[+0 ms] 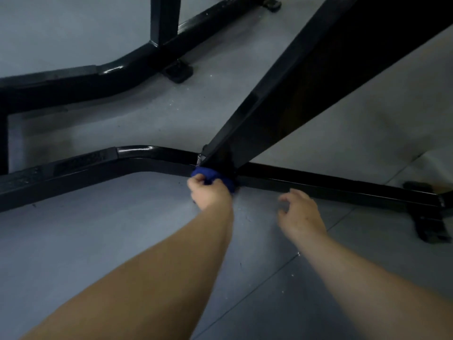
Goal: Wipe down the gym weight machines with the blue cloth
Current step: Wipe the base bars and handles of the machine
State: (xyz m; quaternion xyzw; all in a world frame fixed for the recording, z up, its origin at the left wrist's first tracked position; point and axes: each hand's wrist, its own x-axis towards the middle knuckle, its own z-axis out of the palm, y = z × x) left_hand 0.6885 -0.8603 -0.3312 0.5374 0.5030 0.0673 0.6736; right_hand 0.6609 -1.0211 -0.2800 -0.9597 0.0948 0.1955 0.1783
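My left hand (208, 191) grips a bunched blue cloth (215, 179) and presses it against the black floor rail (318, 184) of a weight machine, right at the foot of a thick slanted black post (306, 77). Only part of the cloth shows past my fingers. My right hand (300, 213) hovers just in front of the same rail, a little to the right, with loosely curled fingers and nothing in it.
A second black frame rail (103, 77) with an upright post (165, 18) runs across the far left. Rubber feet (179, 71) (431, 227) sit on the grey floor (98, 241). The near rail bends towards me on the left.
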